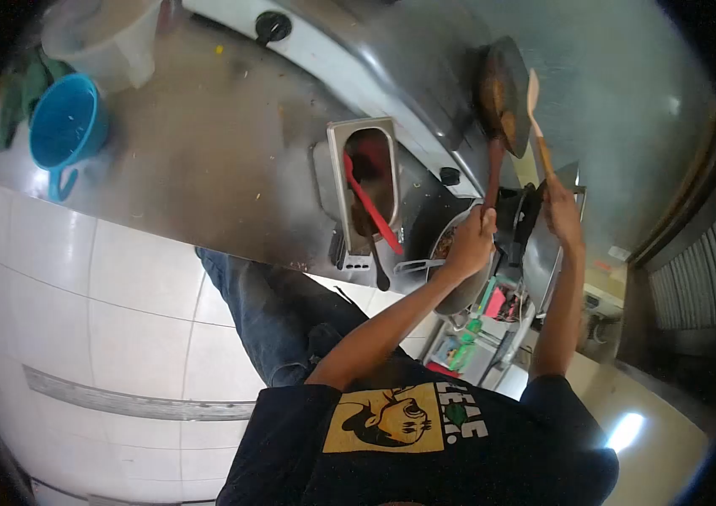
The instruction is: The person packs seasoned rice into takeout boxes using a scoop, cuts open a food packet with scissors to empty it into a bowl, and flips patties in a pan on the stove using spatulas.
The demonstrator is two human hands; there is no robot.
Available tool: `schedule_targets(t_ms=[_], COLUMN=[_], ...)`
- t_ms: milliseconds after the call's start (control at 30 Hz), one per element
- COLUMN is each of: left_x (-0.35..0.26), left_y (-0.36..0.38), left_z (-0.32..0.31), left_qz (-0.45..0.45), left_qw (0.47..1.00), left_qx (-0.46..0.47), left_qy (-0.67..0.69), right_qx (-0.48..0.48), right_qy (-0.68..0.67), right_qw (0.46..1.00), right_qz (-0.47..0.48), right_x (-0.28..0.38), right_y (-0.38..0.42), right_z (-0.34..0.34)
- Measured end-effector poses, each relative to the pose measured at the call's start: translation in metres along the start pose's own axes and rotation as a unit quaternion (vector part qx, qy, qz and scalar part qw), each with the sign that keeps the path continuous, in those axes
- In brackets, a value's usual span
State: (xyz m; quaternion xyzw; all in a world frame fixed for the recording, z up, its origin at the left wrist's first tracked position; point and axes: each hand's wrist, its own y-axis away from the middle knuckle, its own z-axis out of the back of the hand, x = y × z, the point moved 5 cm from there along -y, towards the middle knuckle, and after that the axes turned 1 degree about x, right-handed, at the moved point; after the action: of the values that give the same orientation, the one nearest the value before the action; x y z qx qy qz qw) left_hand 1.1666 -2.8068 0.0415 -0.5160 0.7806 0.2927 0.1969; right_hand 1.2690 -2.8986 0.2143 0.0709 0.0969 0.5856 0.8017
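Note:
My left hand (471, 244) is closed round the reddish-brown handle (494, 173) of a dark frying pan (505, 93). Orange-brown food shows inside the pan, which looks raised and tilted. To the right, my right hand (562, 211) grips a wooden spatula (535, 110). Its pale blade is up beside the pan's right edge and does not visibly touch the food. Below my left hand sits a round pot (461, 295), partly hidden by my forearm, with food in it.
A steel container (337, 169) holding a red utensil (370, 207) and a dark spoon stands on the steel counter (206, 143). At the left are a blue plastic dipper (63, 122) and a translucent tub (109, 42). A stove front with knobs (273, 28) runs along the back.

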Motion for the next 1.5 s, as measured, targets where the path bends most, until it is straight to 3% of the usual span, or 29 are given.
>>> schedule_targets(t_ms=[33, 200, 267, 300, 333, 400, 467, 567, 600, 633, 667, 700, 833, 967, 1033, 1167, 1233, 1367, 1433, 1467, 1500], left_x=[-0.003, 0.0, 0.005, 0.015, 0.018, -0.001, -0.006, -0.01, -0.01, -0.016, -0.025, -0.031, -0.026, -0.038, -0.053, -0.036, -0.036, -0.034, -0.034, -0.038, -0.035], left_y=[0.001, -0.002, -0.006, -0.009, -0.014, -0.013, -0.012, -0.009, -0.009, -0.008, -0.006, -0.006, -0.015, -0.019, -0.017, -0.017, -0.012, -0.009, -0.01, -0.007, -0.01], left_z=[0.001, 0.017, 0.028, 0.027, 0.029, 0.036, 0.03, 0.017, 0.013, 0.014, 0.014, 0.015, 0.007, 0.004, 0.002, -0.005, -0.008, -0.011, -0.011, -0.014, -0.016], left_qz=[-0.016, 0.042, 0.042, 0.045, -0.048, -0.136, 0.028, -0.017, -0.02, -0.081, -0.143, -0.147, -0.106, -0.067, -0.025, -0.043, -0.036, -0.055, -0.058, -0.048, -0.049], left_qw=[1.0, 0.992, 0.997, 0.996, 0.998, 0.989, 0.998, 0.998, 0.998, 0.996, 0.985, 0.985, 0.983, 0.984, 0.985, 0.969, 0.964, 0.946, 0.944, 0.935, 0.929], left_qx=[-0.004, -0.009, -0.011, -0.012, -0.037, -0.064, 0.041, 0.019, 0.022, -0.027, -0.074, -0.068, -0.042, -0.023, 0.002, 0.005, 0.028, 0.004, -0.03, -0.019, -0.011], left_qy=[0.015, 0.117, 0.069, 0.077, 0.032, -0.01, 0.044, 0.056, 0.051, -0.001, -0.053, -0.062, -0.144, -0.164, -0.169, -0.244, -0.262, -0.318, -0.323, -0.352, -0.366], right_qx=[0.026, 0.005, -0.002, 0.011, 0.023, 0.015, 0.006, 0.019, 0.001, -0.018, -0.024, -0.005, 0.003, 0.053, 0.087, 0.12, 0.186, 0.123, 0.22, 0.214, 0.17], right_qy=[-0.034, -0.008, 0.003, -0.067, -0.136, -0.112, -0.097, -0.09, -0.004, 0.08, 0.072, 0.088, 0.1, 0.113, 0.144, 0.086, 0.137, 0.093, -0.04, -0.057, -0.003], right_qw=[0.998, 0.999, 0.999, 0.995, 0.984, 0.987, 0.989, 0.988, 0.998, 0.996, 0.997, 0.996, 0.992, 0.991, 0.975, 0.987, 0.967, 0.983, 0.975, 0.975, 0.983], right_qz=[-0.049, -0.05, -0.049, -0.08, -0.112, -0.113, -0.115, -0.122, -0.069, -0.016, -0.018, 0.008, 0.073, 0.048, 0.145, 0.07, 0.105, 0.096, -0.016, -0.019, 0.067], right_x=[-0.003, 0.012, 0.014, 0.012, 0.009, 0.005, 0.006, 0.015, 0.019, 0.024, 0.026, 0.032, 0.022, 0.016, 0.023, 0.011, 0.013, -0.002, -0.009, -0.021, -0.029], right_y=[0.003, 0.014, 0.014, 0.017, 0.019, 0.019, 0.019, 0.016, 0.011, 0.008, 0.007, 0.005, -0.018, -0.03, -0.029, -0.032, -0.025, -0.023, -0.015, -0.022, -0.037], right_z=[-0.001, -0.001, -0.004, -0.007, -0.009, -0.01, -0.012, -0.017, -0.017, -0.016, -0.016, -0.019, -0.025, -0.029, -0.031, -0.025, -0.021, -0.014, -0.008, -0.012, -0.02])
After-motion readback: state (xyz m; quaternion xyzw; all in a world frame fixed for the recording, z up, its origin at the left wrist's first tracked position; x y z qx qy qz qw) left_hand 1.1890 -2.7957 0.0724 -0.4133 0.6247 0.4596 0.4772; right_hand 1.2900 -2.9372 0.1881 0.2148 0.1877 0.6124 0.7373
